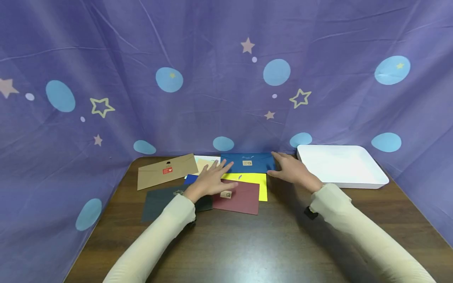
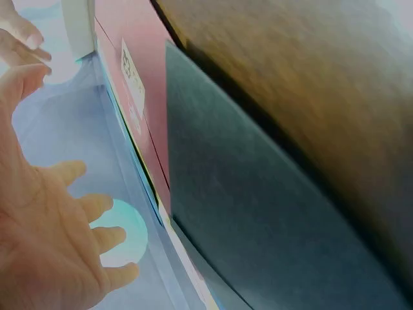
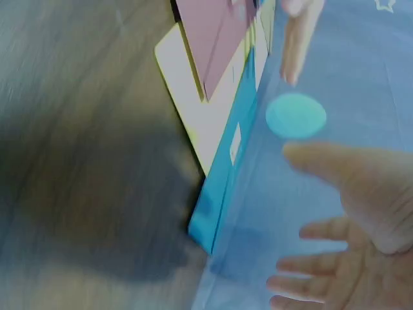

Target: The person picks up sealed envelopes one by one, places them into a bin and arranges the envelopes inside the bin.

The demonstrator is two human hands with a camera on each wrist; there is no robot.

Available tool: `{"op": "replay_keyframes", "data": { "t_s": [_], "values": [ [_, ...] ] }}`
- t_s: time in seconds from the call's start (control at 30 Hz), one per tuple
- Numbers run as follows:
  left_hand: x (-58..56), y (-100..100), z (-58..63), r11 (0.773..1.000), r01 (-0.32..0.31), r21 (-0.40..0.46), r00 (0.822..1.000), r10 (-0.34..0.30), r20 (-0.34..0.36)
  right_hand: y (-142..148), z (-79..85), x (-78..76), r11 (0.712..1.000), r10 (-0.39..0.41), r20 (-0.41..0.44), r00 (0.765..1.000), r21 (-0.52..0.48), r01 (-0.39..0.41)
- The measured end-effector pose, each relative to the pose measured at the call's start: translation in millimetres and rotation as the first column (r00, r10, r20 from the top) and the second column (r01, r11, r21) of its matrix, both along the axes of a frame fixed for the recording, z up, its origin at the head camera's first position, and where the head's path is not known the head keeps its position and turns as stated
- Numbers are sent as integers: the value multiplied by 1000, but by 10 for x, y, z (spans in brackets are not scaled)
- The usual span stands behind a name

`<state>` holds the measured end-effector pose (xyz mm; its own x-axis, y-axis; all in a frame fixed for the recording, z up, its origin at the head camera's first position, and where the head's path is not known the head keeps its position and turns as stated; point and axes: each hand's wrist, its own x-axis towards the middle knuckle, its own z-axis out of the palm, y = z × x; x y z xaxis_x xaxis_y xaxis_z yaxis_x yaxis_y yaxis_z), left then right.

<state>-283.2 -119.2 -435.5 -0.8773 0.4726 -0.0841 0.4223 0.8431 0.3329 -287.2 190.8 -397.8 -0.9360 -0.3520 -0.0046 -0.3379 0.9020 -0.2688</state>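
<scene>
With fingers spread, my left hand point(image 1: 212, 181) is over the pile of envelopes, nearest the maroon envelope point(image 1: 245, 198) and the dark green envelope point(image 1: 159, 202). Its palm and straight fingers show empty in the left wrist view. At the right end of the blue envelope point(image 1: 263, 163) is my right hand point(image 1: 291, 169), thumb and fingers apart, holding nothing. A yellow envelope point(image 1: 263, 190) lies partly under the maroon one. Behind my left hand, a white-and-cream envelope point(image 1: 203, 162) and a deep blue corner point(image 1: 190, 179) show in part. A brown kraft envelope point(image 1: 152, 175) with a red sticker lies leftmost.
A white shallow tray point(image 1: 343, 165) stands at the back right of the brown wooden table point(image 1: 226, 243). Behind the table's far edge hangs a purple curtain point(image 1: 212, 110) with stars and blue ovals. Dark wristbands, such as the right one point(image 1: 311, 212), hang beneath both wrists.
</scene>
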Motion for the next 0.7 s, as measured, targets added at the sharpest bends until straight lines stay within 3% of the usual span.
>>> {"op": "replay_keyframes", "data": {
  "t_s": [0.27,0.53,0.7],
  "values": [
    [-16,-120,38,1000,5,1,999,-5,-52,403,158,-11,984,-179,-58,982,-29,178],
    [-10,-237,99,998,51,34,988,-45,-147,679,120,-5,963,-269,15,963,-6,269],
    [1,-330,133,996,76,49,986,-67,-154,768,68,-5,954,-299,98,949,46,296]
  ]
}}
